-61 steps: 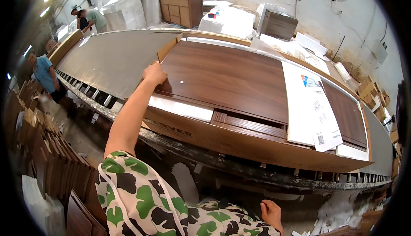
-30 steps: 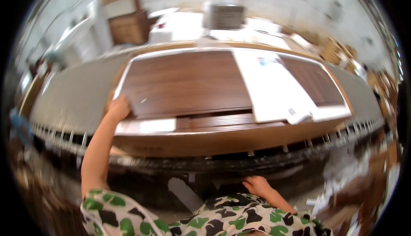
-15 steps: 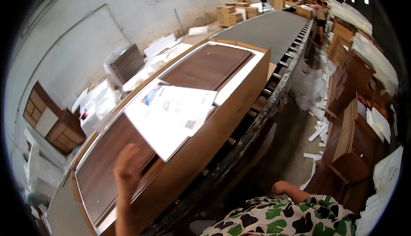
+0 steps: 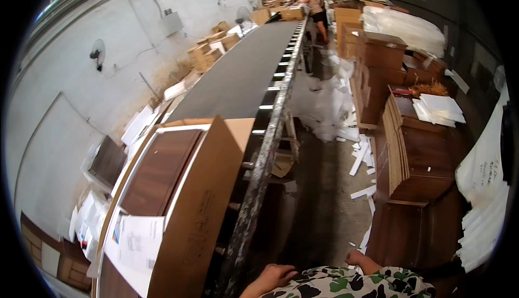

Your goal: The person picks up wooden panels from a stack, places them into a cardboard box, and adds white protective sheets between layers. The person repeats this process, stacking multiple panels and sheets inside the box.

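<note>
My left hand [image 4: 277,275] is low in front of my body, beside the conveyor's metal rail, with its fingers loosely extended and nothing visible in them. My right hand [image 4: 357,258] hangs by my camouflage-patterned shirt, fingers curled in, with no object showing. Neither hand touches the open cardboard carton [image 4: 197,211] at the left. Inside that carton lie dark brown wooden panels [image 4: 160,172] edged with white foam. A printed white sheet [image 4: 141,246] rests across the panels.
The grey conveyor belt [image 4: 232,76] runs away from me, bordered by a metal rail [image 4: 258,190]. Brown furniture panels [image 4: 421,157] and stacked cabinets stand along the right. White foam scraps [image 4: 359,160] litter the aisle floor. Another person [image 4: 318,14] stands far down the line.
My left hand has come away from above the carton, back to my body. The view has swung right, so the carton sits farther left. My right hand stays low and curled.
</note>
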{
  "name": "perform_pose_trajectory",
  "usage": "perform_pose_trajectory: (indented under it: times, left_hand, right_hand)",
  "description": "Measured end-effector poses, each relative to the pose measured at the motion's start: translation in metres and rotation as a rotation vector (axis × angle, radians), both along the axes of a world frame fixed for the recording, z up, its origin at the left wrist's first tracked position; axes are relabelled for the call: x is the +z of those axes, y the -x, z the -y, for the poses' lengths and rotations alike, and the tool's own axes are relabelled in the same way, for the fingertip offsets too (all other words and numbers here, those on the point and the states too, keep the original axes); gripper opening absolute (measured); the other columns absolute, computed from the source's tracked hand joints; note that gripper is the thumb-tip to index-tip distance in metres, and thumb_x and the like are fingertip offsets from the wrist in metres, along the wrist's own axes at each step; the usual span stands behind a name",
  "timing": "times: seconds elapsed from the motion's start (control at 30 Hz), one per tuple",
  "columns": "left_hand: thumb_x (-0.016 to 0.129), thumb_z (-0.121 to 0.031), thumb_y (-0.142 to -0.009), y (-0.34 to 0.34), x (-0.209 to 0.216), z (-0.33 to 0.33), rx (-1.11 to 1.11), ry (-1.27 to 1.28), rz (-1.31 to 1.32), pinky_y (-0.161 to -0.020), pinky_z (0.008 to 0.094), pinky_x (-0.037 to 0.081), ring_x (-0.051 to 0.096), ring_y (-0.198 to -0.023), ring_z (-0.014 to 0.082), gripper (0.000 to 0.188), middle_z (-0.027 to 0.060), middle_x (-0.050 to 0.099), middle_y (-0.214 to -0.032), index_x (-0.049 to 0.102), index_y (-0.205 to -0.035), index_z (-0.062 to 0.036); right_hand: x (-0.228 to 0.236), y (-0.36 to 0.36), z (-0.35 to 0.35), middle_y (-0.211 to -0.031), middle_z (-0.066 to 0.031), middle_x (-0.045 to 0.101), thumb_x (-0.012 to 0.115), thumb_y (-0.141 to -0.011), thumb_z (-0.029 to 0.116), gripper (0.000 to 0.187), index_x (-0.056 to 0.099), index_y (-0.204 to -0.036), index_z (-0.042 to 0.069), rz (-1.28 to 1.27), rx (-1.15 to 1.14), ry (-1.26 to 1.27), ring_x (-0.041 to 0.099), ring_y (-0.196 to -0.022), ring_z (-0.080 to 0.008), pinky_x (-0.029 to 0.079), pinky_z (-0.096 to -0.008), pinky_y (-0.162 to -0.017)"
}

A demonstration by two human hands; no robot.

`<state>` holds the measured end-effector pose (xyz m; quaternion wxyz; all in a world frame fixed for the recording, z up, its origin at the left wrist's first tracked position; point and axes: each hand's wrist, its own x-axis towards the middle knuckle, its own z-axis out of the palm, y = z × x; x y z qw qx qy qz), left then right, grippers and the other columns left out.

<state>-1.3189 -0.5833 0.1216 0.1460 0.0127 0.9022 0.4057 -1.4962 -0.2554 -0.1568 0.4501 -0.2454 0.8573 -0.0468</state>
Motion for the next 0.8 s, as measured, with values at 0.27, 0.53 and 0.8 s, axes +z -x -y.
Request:
perform_pose_trajectory:
  times: [0.27,0.53,0.8]
  left_hand:
    - [0.062,-0.031,-0.083,0.124,-0.019,-0.007,-0.186,0.286,-0.21,-0.081,0.0429,0.044,0.062,-0.089,0.0301,0.031,0.0113,0.066,-0.096,0.062,-0.105,-0.0078]
    - [0.063,-0.026,-0.084,0.205,-0.015,-0.05,-0.667,0.17,-0.151,-0.087,0.0433,0.042,0.061,-0.096,0.0317,0.035,0.0155,0.065,-0.102,0.061,-0.109,-0.0028]
    - [0.061,-0.035,-0.084,0.236,-0.094,-0.041,-1.023,0.034,-0.102,-0.077,0.0424,0.049,0.063,-0.088,0.0326,0.035,0.0153,0.065,-0.097,0.063,-0.106,-0.0081]
  right_hand:
    - [-0.008,0.007,-0.079,-0.095,-0.014,0.067,0.058,-0.076,0.033,0.029,0.071,-0.092,0.013,-0.195,-0.419,0.031,0.063,-0.09,-0.0322,0.05,-0.0414,-0.081]
    - [0.024,-0.064,-0.061,-0.088,-0.0164,0.066,0.053,-0.076,0.025,0.026,0.069,-0.081,0.006,-0.217,-0.521,0.108,0.064,-0.081,-0.0344,0.051,-0.0429,-0.075]
    - [0.055,-0.182,-0.029,-0.089,-0.0153,0.066,0.06,-0.074,0.022,0.023,0.07,-0.088,0.008,-0.062,-0.639,-0.152,0.064,-0.085,-0.0344,0.051,-0.0448,-0.072]
